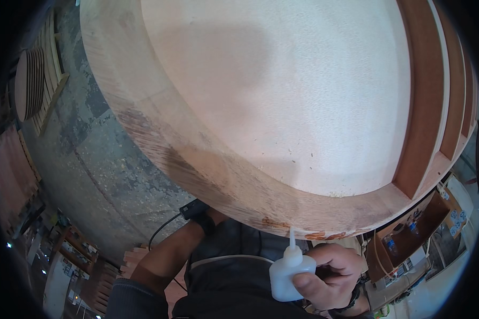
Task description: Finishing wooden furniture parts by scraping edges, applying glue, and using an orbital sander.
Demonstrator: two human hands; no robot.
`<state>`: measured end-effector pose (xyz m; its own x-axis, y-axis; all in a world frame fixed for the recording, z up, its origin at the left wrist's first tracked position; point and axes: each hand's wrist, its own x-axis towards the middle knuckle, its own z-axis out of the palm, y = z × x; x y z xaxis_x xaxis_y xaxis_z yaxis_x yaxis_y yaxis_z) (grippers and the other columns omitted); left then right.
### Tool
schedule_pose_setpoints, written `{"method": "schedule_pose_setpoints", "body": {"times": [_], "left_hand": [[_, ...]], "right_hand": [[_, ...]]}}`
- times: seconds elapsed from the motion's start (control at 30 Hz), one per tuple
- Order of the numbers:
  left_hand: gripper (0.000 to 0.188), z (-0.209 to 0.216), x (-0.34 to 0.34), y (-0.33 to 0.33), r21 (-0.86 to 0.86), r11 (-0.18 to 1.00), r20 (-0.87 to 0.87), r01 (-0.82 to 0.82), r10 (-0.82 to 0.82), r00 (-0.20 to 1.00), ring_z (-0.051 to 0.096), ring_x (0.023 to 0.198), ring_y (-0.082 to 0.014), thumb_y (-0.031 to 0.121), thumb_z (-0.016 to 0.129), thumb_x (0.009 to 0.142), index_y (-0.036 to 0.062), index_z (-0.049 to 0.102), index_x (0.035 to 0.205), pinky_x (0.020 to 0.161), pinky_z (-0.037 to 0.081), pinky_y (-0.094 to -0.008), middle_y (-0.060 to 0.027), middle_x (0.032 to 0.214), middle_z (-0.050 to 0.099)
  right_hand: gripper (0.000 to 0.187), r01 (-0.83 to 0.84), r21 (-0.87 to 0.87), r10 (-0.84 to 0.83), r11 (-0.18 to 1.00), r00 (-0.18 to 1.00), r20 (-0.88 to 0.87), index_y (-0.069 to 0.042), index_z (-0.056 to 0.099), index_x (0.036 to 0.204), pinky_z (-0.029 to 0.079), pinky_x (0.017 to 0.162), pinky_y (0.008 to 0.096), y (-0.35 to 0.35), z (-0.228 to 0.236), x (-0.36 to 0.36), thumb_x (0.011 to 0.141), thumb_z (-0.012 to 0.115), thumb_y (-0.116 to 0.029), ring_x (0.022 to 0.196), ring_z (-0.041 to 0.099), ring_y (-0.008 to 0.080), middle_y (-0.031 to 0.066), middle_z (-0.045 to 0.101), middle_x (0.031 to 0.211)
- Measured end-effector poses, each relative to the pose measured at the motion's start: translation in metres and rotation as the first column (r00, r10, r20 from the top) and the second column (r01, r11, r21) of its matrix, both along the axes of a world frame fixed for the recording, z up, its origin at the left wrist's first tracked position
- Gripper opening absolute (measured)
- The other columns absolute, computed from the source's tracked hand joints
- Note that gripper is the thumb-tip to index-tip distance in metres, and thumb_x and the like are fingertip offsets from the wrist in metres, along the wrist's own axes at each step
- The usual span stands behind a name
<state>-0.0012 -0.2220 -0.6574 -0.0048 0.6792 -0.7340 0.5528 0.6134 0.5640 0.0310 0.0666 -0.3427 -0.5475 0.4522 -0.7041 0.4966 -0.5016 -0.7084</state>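
My right hand [332, 276] grips a translucent white squeeze bottle [285, 282], thumb across its front and fingers curled behind it. The bottle stands upright, its thin nozzle tip at the near edge of a curved wooden rim [351, 215]. Whether the tip touches the wood, I cannot tell. Wet-looking reddish-brown patches [324, 234] mark that edge beside the nozzle. My left hand [218, 215] reaches under the rim farther left, and its fingers are hidden by the wood. The rim surrounds a pale flat panel [303, 106] with a few small chips on it.
Reddish-brown upright partitions [426, 101] stand along the right of the panel. A cable runs from a black box [193, 209] at my left wrist. Stacked curved boards [32, 85] lie at far left on the scuffed floor [106, 154]. A wooden box [380, 255] with bottles sits at right.
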Motion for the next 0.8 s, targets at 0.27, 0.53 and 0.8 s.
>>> {"method": "schedule_pose_setpoints", "body": {"times": [0.27, 0.53, 0.8], "left_hand": [[0.044, 0.007, -0.008, 0.007, -0.027, 0.999, 0.006, 0.021, -0.021, 1.0, 0.048, 0.125, -0.037, 0.028, 0.046, 0.092, 0.0064, 0.056, 0.129, 0.108, 0.034, -0.0495, -0.0185, 0.135, 0.053], [0.044, 0.011, -0.015, 0.019, -0.103, 0.989, 0.064, 0.108, -0.102, 0.993, 0.046, 0.126, -0.0376, 0.028, 0.046, 0.092, 0.0055, 0.057, 0.129, 0.109, 0.033, -0.049, -0.0191, 0.135, 0.053], [0.044, -0.016, 0.006, -0.009, 0.078, 0.996, -0.059, -0.051, 0.056, 0.997, 0.049, 0.125, -0.0359, 0.034, 0.045, 0.094, 0.0084, 0.057, 0.128, 0.103, 0.039, -0.0515, -0.0181, 0.137, 0.052]], "right_hand": [[0.027, -0.009, -0.076, 0.014, 0.997, 0.998, 0.064, 0.004, 0.063, 0.089, 0.05, 0.06, 0.026, 0.005, 0.006, 0.003, 0.084, 0.076, -0.019, 0.065, 0.064, 0.0127, 0.0143, 0.069, 0.076], [0.026, -0.041, -0.05, 0.041, 0.998, 0.999, -0.006, 0.004, 0.064, 0.086, 0.052, 0.06, 0.0272, 0.007, -0.001, -0.01, 0.084, 0.075, -0.02, 0.065, 0.066, 0.0146, 0.0144, 0.07, 0.075], [0.013, -0.108, 0.044, 0.113, 0.993, 0.987, -0.113, 0.001, 0.067, 0.091, 0.047, 0.059, 0.0253, 0.01, -0.001, -0.032, 0.083, 0.074, -0.006, 0.066, 0.062, 0.0136, 0.0105, 0.068, 0.079]]}}
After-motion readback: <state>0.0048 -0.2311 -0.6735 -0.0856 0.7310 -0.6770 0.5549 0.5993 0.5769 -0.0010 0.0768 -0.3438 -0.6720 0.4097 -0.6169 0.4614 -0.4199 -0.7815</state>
